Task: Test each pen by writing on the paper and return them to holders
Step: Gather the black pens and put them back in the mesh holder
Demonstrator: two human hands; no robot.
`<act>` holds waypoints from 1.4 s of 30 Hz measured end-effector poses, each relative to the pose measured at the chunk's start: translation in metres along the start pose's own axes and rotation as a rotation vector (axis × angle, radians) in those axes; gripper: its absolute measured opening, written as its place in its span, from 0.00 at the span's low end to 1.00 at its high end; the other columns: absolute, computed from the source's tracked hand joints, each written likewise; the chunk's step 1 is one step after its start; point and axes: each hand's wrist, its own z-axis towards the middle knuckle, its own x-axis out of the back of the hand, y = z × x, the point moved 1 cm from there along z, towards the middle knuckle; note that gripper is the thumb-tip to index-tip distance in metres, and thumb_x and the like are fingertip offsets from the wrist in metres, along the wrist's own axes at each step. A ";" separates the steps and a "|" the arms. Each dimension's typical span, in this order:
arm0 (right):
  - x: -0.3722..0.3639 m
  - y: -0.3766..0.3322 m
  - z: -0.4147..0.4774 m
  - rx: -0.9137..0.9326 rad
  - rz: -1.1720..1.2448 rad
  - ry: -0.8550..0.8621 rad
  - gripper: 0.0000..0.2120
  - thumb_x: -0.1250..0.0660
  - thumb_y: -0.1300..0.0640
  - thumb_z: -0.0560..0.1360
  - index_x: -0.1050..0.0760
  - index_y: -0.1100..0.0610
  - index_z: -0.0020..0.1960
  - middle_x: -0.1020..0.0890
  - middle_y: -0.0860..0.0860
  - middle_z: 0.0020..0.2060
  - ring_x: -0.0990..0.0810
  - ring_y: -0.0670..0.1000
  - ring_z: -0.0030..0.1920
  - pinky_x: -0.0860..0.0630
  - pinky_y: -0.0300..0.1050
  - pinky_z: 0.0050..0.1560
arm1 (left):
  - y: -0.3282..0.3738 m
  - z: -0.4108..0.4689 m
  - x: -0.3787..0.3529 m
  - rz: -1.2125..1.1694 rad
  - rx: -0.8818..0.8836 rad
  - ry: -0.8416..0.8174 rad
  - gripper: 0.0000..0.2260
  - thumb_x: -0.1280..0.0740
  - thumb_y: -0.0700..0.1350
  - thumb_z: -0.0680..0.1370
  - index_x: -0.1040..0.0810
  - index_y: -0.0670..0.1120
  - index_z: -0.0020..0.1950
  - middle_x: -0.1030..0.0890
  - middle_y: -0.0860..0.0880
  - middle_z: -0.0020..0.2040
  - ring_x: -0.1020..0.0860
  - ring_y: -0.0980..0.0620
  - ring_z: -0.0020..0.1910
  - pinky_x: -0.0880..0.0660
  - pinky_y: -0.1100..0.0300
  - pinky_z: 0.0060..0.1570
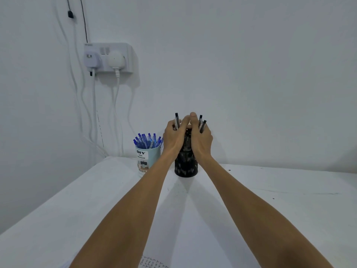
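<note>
Black pens (176, 120): upright in a black mesh holder (185, 167), centre of the bench's (270, 200) far edge.

Handling: light, stiff, smooth barrels that would likely slip as a loose bundle. Best gripped mid-barrel.

Left hand (172, 136) and right hand (201, 139): fingers curled round the bundle, apparently clasping it. Fingertips are hidden.

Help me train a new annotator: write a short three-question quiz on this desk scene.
1. True or false: the blue pens stand in the black mesh holder.
2. What do the left hand and right hand grip together? A) black pens B) blue pens C) scissors
3. Fill in: the light-blue holder stands to the person's ___ of the black mesh holder.

Key: 1 false; 2 A; 3 left.
</note>
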 end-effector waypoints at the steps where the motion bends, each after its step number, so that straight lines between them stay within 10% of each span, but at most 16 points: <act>1: -0.001 0.001 0.000 -0.006 0.002 0.003 0.29 0.42 0.27 0.76 0.19 0.51 0.53 0.14 0.45 0.45 0.17 0.41 0.46 0.25 0.39 0.48 | 0.000 0.000 0.000 -0.003 -0.009 -0.002 0.32 0.34 0.75 0.66 0.22 0.54 0.58 0.15 0.52 0.53 0.17 0.52 0.54 0.20 0.47 0.58; 14: 0.007 0.003 0.000 -0.040 0.007 0.022 0.17 0.43 0.41 0.83 0.25 0.50 0.61 0.18 0.43 0.50 0.19 0.46 0.56 0.24 0.43 0.56 | -0.010 -0.005 0.002 -0.021 -0.234 0.133 0.30 0.21 0.55 0.73 0.30 0.59 0.71 0.20 0.54 0.60 0.17 0.58 0.51 0.19 0.61 0.49; 20: -0.001 -0.002 -0.005 0.113 -0.078 0.005 0.19 0.36 0.34 0.77 0.25 0.45 0.61 0.17 0.43 0.53 0.18 0.44 0.54 0.19 0.48 0.57 | -0.009 -0.005 -0.001 -0.026 -0.232 0.084 0.16 0.30 0.52 0.81 0.26 0.59 0.68 0.19 0.53 0.61 0.17 0.54 0.54 0.17 0.52 0.52; 30: 0.001 0.006 -0.017 0.028 -0.190 0.007 0.20 0.51 0.52 0.86 0.30 0.50 0.75 0.20 0.46 0.63 0.24 0.47 0.65 0.30 0.42 0.67 | -0.011 -0.015 0.002 0.056 -0.159 0.057 0.18 0.47 0.52 0.88 0.23 0.54 0.72 0.19 0.54 0.66 0.24 0.56 0.67 0.29 0.55 0.71; 35: 0.010 0.000 -0.015 -0.008 -0.125 -0.072 0.23 0.49 0.49 0.86 0.39 0.49 0.80 0.23 0.44 0.64 0.24 0.41 0.58 0.34 0.40 0.64 | -0.003 -0.010 0.012 0.082 -0.110 0.013 0.21 0.48 0.47 0.87 0.35 0.56 0.81 0.25 0.75 0.59 0.30 0.73 0.64 0.35 0.64 0.63; 39: 0.013 0.004 -0.019 0.075 -0.266 -0.143 0.23 0.52 0.48 0.87 0.37 0.52 0.79 0.25 0.48 0.70 0.27 0.48 0.68 0.34 0.41 0.69 | -0.004 -0.005 0.014 0.182 -0.045 -0.041 0.19 0.47 0.49 0.87 0.24 0.48 0.72 0.21 0.53 0.69 0.25 0.52 0.68 0.30 0.56 0.69; 42: 0.020 -0.003 -0.021 0.032 -0.230 -0.181 0.26 0.51 0.45 0.86 0.45 0.52 0.82 0.26 0.49 0.68 0.28 0.48 0.64 0.38 0.37 0.62 | -0.002 -0.013 0.010 0.218 -0.046 -0.031 0.19 0.49 0.53 0.88 0.21 0.46 0.64 0.20 0.51 0.54 0.25 0.54 0.53 0.32 0.58 0.56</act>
